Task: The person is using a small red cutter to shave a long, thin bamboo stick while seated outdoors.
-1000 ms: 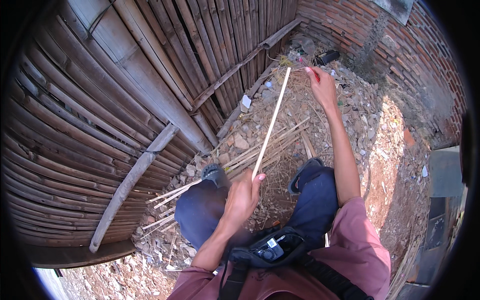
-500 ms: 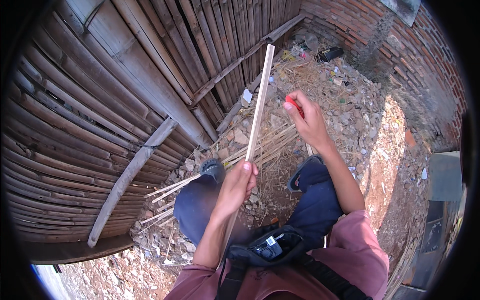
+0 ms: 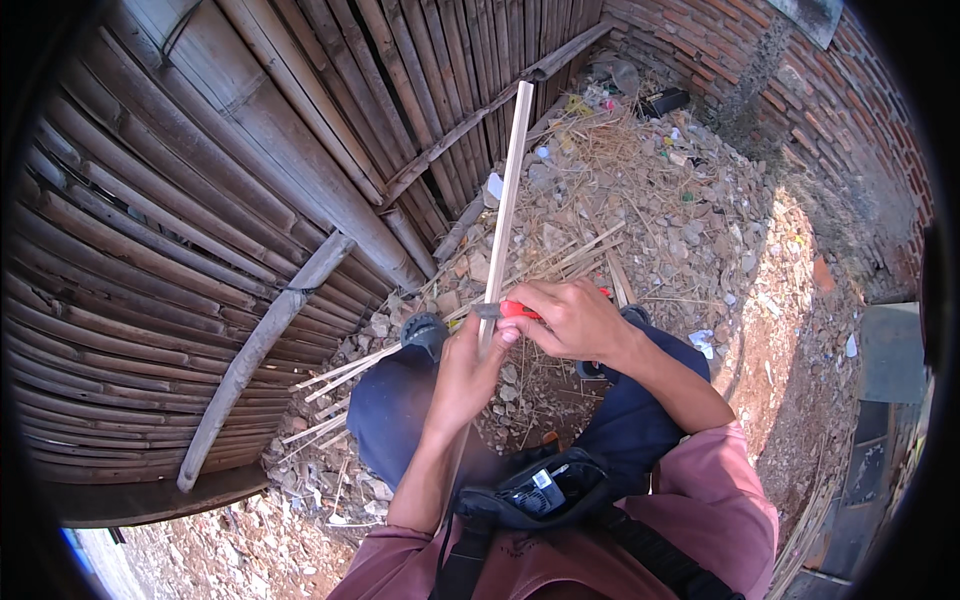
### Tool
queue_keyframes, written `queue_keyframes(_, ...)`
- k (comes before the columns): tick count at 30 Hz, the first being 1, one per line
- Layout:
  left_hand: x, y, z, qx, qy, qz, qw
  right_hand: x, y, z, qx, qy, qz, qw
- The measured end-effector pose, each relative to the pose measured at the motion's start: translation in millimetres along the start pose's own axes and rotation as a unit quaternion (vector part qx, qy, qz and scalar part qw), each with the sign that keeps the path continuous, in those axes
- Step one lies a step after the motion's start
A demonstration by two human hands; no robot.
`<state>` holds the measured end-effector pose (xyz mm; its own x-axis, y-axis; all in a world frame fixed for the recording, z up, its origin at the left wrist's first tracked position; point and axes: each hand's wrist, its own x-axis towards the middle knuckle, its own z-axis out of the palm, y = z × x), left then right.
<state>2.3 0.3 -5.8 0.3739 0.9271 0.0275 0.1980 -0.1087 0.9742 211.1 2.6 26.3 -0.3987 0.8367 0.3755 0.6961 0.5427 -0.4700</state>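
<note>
A long, pale bamboo strip point(image 3: 508, 200) slants up and away in front of me. My left hand point(image 3: 468, 380) is closed around its lower part, and the strip's near end runs down beside my left forearm. In my right hand point(image 3: 575, 325) is a red-handled knife point(image 3: 520, 309), gripped with the fingers wrapped round it. Its short grey blade lies across the strip just above my left hand. My right thumb is close to my left thumb, so the two hands nearly meet.
More pale strips point(image 3: 570, 265) lie on the rubble between my feet and others point(image 3: 345, 375) by my left leg. A bamboo wall point(image 3: 200, 190) rises at left, with a brick wall point(image 3: 840, 130) at far right. A black pouch point(image 3: 545, 490) sits at my waist.
My right hand has come down and left, bringing the knife from beside the strip onto it. My left hand has stayed round the strip, whose far end has shifted slightly left.
</note>
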Motion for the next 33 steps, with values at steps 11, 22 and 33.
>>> queue_keyframes(11, -1, -6, -1, -0.019, -0.016, 0.012, 1.0, 0, 0, 1, 0.008, -0.022, 0.001, 1.0)
queue_keyframes(22, -3, 0, -8, -0.23, -0.046, -0.035, 0.971, -4, -3, 15, 0.06, -0.011, -0.023, 0.998)
queue_keyframes(33, -2, -7, -3, -0.133, -0.011, -0.001, 0.991, -6, -4, 19, 0.004, 0.007, -0.009, 1.0)
